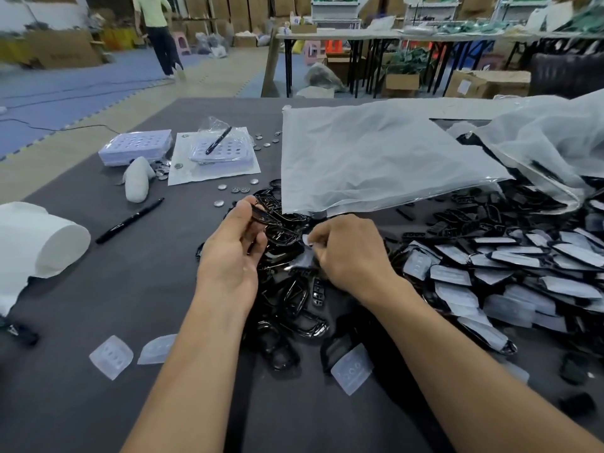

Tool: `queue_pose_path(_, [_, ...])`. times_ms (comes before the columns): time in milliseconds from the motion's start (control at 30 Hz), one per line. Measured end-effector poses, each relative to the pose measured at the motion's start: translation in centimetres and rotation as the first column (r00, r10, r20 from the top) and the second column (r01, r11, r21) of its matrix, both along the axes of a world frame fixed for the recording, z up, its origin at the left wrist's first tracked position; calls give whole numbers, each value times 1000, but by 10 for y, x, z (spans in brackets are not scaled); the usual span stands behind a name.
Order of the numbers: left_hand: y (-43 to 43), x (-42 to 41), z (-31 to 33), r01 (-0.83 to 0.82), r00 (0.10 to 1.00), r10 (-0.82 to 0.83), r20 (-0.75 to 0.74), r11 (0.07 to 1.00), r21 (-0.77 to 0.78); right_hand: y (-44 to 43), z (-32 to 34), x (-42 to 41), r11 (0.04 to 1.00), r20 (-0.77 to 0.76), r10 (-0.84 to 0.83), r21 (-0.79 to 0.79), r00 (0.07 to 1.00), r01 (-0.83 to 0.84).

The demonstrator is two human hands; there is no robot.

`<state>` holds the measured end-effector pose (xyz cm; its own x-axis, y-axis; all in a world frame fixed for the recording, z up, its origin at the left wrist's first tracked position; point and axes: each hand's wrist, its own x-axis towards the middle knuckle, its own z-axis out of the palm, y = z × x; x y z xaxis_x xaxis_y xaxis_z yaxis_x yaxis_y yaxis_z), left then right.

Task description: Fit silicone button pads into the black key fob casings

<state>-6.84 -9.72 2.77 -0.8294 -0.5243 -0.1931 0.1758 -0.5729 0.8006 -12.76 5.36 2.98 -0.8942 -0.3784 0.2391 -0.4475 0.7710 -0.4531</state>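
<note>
We see the left hand (233, 246) with its fingers curled, pinching a black casing (263, 213) between thumb and fingertips above the pile of empty casings (291, 299). Just to its right, the right hand (346, 253) pinches a translucent silicone pad (306, 240) at its curled fingertips. The pad is near the held casing but not seated in it.

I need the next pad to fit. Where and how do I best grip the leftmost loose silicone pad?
Probably by its thin left edge, from above and the left. The silicone pad lies flat on the table, so only an edge can be pinched; a second pad lies close on its right.
</note>
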Motion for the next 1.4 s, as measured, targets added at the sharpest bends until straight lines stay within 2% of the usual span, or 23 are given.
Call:
queue_pose_path(67, [-1,0,1,-18,1000,18,13,1000,9,7,7,2,995,102,-22,-92,995,31])
queue_pose_path(133, [-1,0,2,-41,999,41,14,999,23,15,13,5,999,162,-28,-26,986,33])
queue_pose_path(233, [-1,2,4,-67,998,67,-2,997,45,20,24,9,974,57,-69,218,996,55])
queue_pose_path(300, [-1,2,7,-70,997,70,-10,995,66,18,30,12,967,-16,-53,250,998,56])
queue_pose_path(400, [-1,2,8,-63,998,64,-6,995,78,5,34,13,981,-10,0,193,1000,2])
queue_pose_path(533, [-5,2,7,-89,996,91,-24,992,87,-16,26,4,987,213,103,97,972,-126])
queue_pose_path(600, [-10,2,7,-102,993,108,-47,989,111,-22,21,2,974,313,203,31,928,-224])
queue_pose_path(667, [-11,2,6,-94,994,101,-51,988,125,-18,23,3,951,404,308,-101,861,-293])
queue_pose_path(700, [-10,1,5,-84,995,90,-48,989,122,-11,25,2,947,410,320,-171,854,-272])
queue_pose_path(767, [-6,0,4,-60,997,64,-40,993,99,12,30,-5,966,333,202,-225,921,-130])
queue_pose_path(833, [-1,-1,2,-35,999,37,-32,998,59,34,33,-10,991,220,40,-137,975,-10])
queue_pose_path(867, [1,-2,1,-24,999,25,-27,999,38,41,33,-8,997,200,14,-81,980,3])
queue_pose_path(1000, [6,-5,-1,0,1000,-1,-13,1000,-12,30,21,11,995,224,97,16,970,-103])
queue_pose_path(1133, [6,-3,-3,24,1000,-25,-18,999,-28,17,9,13,954,75,139,256,987,-154])
queue_pose_path(1200, [5,-3,-3,37,999,-38,-27,999,-33,17,9,11,950,59,132,279,990,-143])
queue_pose_path(1300, [6,-3,-4,56,998,-58,-29,996,-73,20,8,13,988,20,81,129,997,-82])
queue_pose_path(1367, [10,-3,-5,95,995,-100,-30,988,-124,26,6,15,990,56,6,-140,998,2])
queue_pose_path(1400, [12,-3,-5,125,991,-132,-31,980,-157,31,4,16,953,108,-12,-301,994,44])
